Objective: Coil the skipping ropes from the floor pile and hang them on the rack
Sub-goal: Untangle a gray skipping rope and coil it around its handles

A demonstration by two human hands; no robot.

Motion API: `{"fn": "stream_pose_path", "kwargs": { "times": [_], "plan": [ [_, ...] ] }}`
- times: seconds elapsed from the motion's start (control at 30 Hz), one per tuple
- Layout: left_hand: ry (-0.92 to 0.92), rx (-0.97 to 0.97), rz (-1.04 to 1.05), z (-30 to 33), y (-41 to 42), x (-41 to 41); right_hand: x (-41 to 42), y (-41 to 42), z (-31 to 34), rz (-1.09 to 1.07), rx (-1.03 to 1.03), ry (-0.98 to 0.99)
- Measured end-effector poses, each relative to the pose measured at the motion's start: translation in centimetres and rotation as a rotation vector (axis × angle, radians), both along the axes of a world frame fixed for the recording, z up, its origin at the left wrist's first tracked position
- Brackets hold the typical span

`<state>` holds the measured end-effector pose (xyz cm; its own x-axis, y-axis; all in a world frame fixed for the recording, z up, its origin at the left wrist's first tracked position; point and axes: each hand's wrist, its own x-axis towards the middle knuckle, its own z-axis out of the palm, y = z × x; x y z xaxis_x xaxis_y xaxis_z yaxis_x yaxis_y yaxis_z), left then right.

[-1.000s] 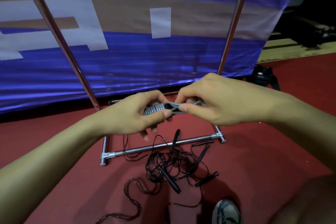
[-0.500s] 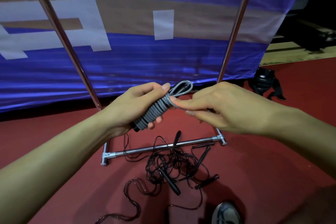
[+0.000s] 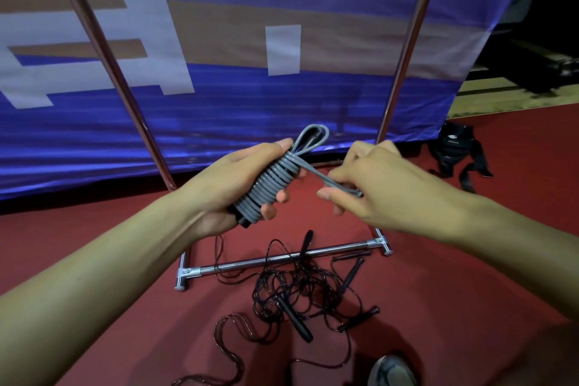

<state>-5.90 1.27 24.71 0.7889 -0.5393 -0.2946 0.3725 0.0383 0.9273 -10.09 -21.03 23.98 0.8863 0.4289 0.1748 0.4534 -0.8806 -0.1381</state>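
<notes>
While the left hand (image 3: pixel 228 188) wraps its fingers (image 3: pixel 269 211) around a grey skipping rope (image 3: pixel 269 188) wound into a tight coil, the right hand (image 3: pixel 379 188) pinches a doubled strand of that rope between thumb and fingertips, drawn out taut from the coil's upper end. A small loop of the grey cord sticks up above the coil. Both hands are held in the air above the red floor (image 3: pixel 454 291), in front of a metal rack (image 3: pixel 282 258) whose base bar lies on the floor and whose two uprights rise past a purple banner (image 3: pixel 282 97). Below the hands, a tangled pile of black ropes (image 3: pixel 300 288) with black handles lies on the floor, partly draped over the base bar. A shoe (image 3: pixel 391 371) shows at the bottom edge.
</notes>
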Motion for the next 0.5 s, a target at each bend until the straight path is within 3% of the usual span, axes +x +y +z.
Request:
{"fn": "stream_pose_path", "kwargs": {
  "times": [0.13, 0.5],
  "plan": [
    [-0.029, 0.038, -0.055, 0.1, 0.3, 0.0, 0.6, 0.0, -0.1, 0.07, 0.153, 0.302],
    [-0.124, 0.034, 0.043, 0.4, 1.3, 0.5, 1.2, 0.2, -0.3, 0.186, 0.561, 0.523]
  ]
}}
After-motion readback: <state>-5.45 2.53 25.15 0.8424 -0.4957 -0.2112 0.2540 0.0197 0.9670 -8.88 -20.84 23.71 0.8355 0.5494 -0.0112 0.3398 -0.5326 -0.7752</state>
